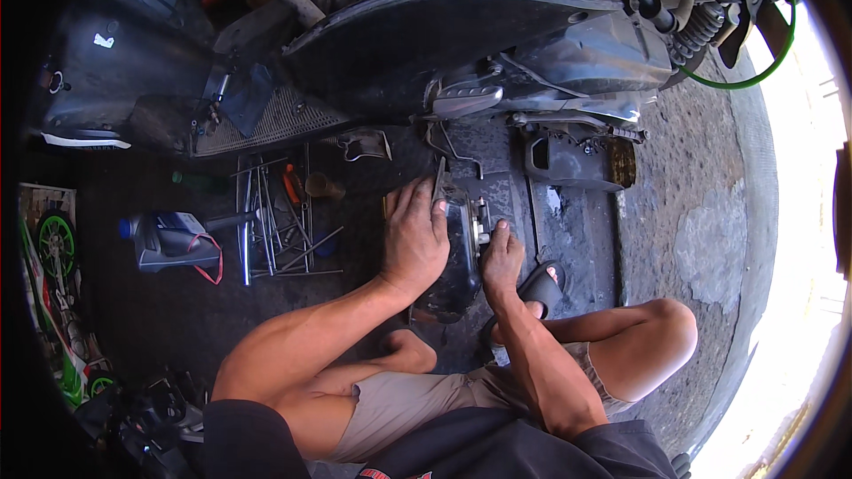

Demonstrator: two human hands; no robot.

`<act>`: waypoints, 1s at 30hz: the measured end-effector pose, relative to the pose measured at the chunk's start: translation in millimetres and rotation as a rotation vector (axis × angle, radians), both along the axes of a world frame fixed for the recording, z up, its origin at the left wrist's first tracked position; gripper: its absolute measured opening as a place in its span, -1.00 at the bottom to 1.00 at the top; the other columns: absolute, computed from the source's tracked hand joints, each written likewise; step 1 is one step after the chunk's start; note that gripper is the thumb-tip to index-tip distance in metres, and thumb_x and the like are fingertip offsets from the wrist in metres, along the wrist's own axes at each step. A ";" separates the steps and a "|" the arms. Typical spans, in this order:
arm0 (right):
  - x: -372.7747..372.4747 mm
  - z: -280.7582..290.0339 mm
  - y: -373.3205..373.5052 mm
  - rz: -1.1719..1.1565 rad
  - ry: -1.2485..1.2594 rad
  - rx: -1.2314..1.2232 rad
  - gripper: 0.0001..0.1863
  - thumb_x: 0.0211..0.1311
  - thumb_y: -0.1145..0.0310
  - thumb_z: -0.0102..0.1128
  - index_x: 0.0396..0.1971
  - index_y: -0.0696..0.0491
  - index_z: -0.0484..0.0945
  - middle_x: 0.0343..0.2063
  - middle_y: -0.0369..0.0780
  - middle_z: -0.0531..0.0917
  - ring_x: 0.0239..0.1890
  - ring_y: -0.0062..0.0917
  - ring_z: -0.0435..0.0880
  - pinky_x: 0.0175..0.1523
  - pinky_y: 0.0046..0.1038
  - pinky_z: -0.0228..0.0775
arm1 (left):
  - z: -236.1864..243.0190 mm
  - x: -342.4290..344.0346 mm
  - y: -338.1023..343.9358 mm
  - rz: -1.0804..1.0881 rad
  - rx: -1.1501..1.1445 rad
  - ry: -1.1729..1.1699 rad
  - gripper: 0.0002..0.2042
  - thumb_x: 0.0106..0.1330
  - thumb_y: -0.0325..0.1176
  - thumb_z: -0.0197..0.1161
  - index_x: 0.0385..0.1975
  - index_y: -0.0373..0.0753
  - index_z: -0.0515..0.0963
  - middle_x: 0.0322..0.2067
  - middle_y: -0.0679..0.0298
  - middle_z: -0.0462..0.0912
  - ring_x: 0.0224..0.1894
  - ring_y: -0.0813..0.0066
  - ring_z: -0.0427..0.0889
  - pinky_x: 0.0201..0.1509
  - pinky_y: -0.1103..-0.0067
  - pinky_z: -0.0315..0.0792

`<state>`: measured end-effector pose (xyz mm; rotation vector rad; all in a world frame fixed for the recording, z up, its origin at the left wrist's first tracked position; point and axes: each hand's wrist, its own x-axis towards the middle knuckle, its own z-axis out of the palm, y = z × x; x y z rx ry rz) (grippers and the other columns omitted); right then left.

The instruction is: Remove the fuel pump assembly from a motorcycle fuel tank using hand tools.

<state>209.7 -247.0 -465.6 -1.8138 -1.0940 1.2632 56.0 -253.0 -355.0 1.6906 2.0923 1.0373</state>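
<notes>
A dark metal part like a tank [457, 266], with a flat bracket at its top and silver fittings [481, 226] on its right side, lies upright between my bent legs. My left hand [415, 235] grips its left side and upper end, fingers together beside the bracket. My right hand [503, 257] is closed at the right side, thumb and fingers at the silver fittings; the fingertips are partly hidden.
A scooter [444, 35] with exposed parts spans the top. Scattered rods and wrenches [266, 222], an oil jug [177, 253] and a screwdriver [293, 182] lie left. A black housing [572, 164] is at upper right. A small green-wheeled bike [55, 244] is far left.
</notes>
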 end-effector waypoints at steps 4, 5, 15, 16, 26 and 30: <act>21.5 -65.1 -38.4 -0.067 -0.025 -0.116 -0.39 0.51 0.03 -0.14 -0.56 0.27 0.53 -0.71 -0.10 0.53 -0.60 -0.40 0.50 -0.38 -0.27 0.31 | -1.9 -17.6 9.0 -0.039 0.000 -0.045 -0.72 0.36 -0.47 0.09 0.02 -0.40 0.47 -0.05 -0.07 0.57 -0.01 -0.10 0.50 0.12 0.21 0.37; 21.0 -61.4 -46.5 -0.075 0.130 -0.193 -0.43 0.51 0.07 -0.12 -0.53 0.25 0.55 -0.70 -0.13 0.53 -0.58 -0.41 0.51 -0.36 -0.28 0.32 | -1.3 -20.9 4.8 -0.028 -0.004 -0.050 -0.73 0.35 -0.48 0.09 0.01 -0.39 0.47 -0.07 -0.07 0.57 -0.04 -0.12 0.50 0.09 0.19 0.38; 32.4 4.2 39.5 0.411 0.147 0.209 -0.77 0.36 0.33 0.17 -0.23 0.22 0.63 -0.33 -0.13 0.60 -0.28 -0.42 0.61 -0.13 -0.45 0.42 | -1.6 -21.6 2.3 -0.013 -0.022 -0.007 -0.71 0.36 -0.46 0.08 0.03 -0.43 0.45 -0.04 -0.09 0.56 -0.03 -0.13 0.49 0.09 0.19 0.38; 33.9 3.2 47.3 0.485 0.094 0.222 -0.78 0.33 0.36 0.18 -0.18 0.21 0.65 -0.30 -0.13 0.61 -0.23 -0.39 0.64 -0.09 -0.42 0.45 | -1.0 -19.6 2.9 -0.020 -0.020 0.006 -0.71 0.37 -0.45 0.07 0.03 -0.43 0.45 -0.04 -0.09 0.56 -0.03 -0.13 0.49 0.10 0.19 0.38; 39.9 11.5 61.3 0.593 0.216 -0.013 -0.76 0.15 0.48 0.20 -0.15 0.14 0.64 -0.27 -0.02 0.70 -0.23 -0.30 0.70 -0.08 -0.35 0.50 | -0.6 -16.2 2.6 -0.010 -0.030 0.034 -0.71 0.37 -0.45 0.06 0.02 -0.43 0.45 -0.03 -0.10 0.55 -0.02 -0.14 0.48 0.11 0.19 0.37; 28.5 9.5 65.4 0.757 -0.143 0.306 -0.76 0.17 0.41 0.21 -0.17 0.16 0.60 -0.29 0.03 0.65 -0.22 -0.08 0.67 -0.11 -0.23 0.50 | 0.5 -16.1 0.6 0.000 -0.026 0.064 -0.71 0.37 -0.45 0.06 0.01 -0.45 0.44 -0.05 -0.13 0.55 -0.02 -0.15 0.48 0.12 0.18 0.36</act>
